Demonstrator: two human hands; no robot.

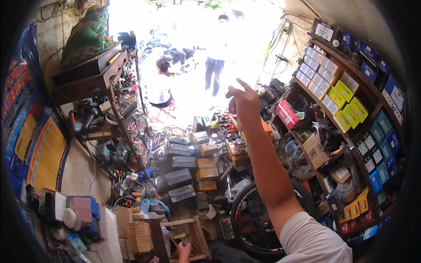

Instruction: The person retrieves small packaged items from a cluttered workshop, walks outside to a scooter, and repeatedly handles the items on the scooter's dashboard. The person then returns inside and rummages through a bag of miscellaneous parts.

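My right arm, in a light short sleeve, stretches up and forward across the view. At its end my right hand (244, 105) is raised with fingers apart and some bent, and I see nothing in it. At the bottom edge my left hand (184, 253) shows only in part, its fingers closed around a small dark piece too small to name. Close by it is a wooden frame (201, 239), like a stool or crate. Under my right arm stands a spoked wheel with a black tyre (237, 215).
Dark block-shaped units (182, 162) and loose tools cover the floor ahead. Shelves with many boxes (351, 111) line the right wall. A green figure (87, 37) sits on a wooden stand at left. People (215, 65) are in the bright doorway, one standing, others low.
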